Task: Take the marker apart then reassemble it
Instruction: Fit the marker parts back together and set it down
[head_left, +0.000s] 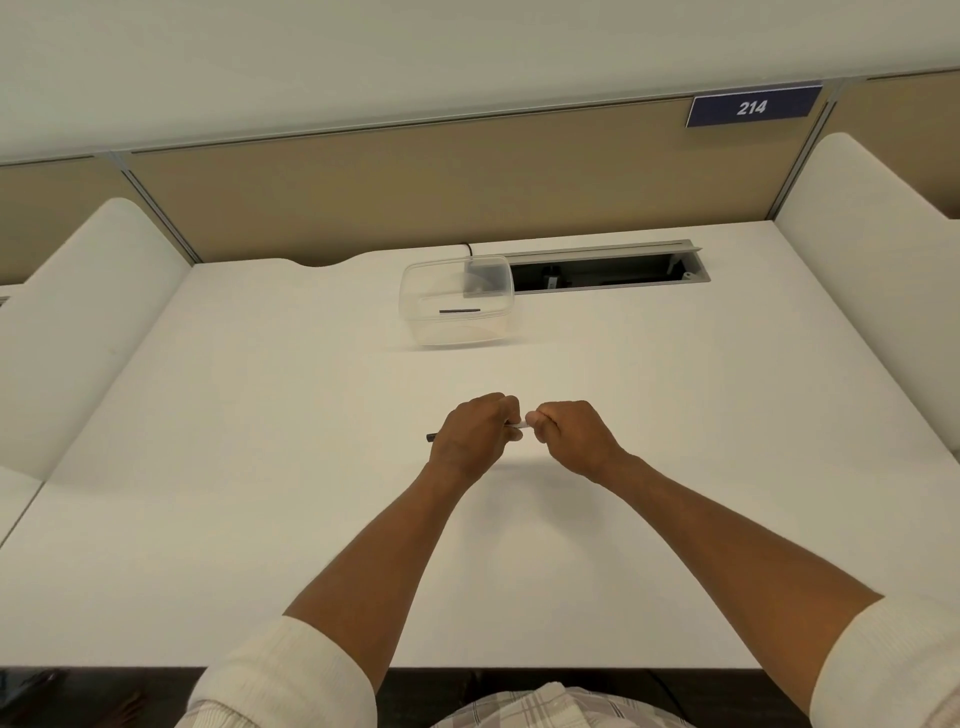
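Observation:
A thin marker (518, 425) lies crosswise between both fists, just above the middle of the white desk (260, 467). Only a short white stretch shows between the hands, and a dark end pokes out left of my left hand (475, 431). My left hand is closed around the marker's left part. Closed around its right end is my right hand (569, 434). The rest of the marker is hidden in the fists. I cannot tell whether its parts are joined.
A clear plastic container (457, 301) with a dark thin piece inside stands at the back centre. Behind it to the right is an open cable slot (608, 267). White side dividers (88, 332) flank the desk, and a tan back panel carries a sign reading 214 (752, 107).

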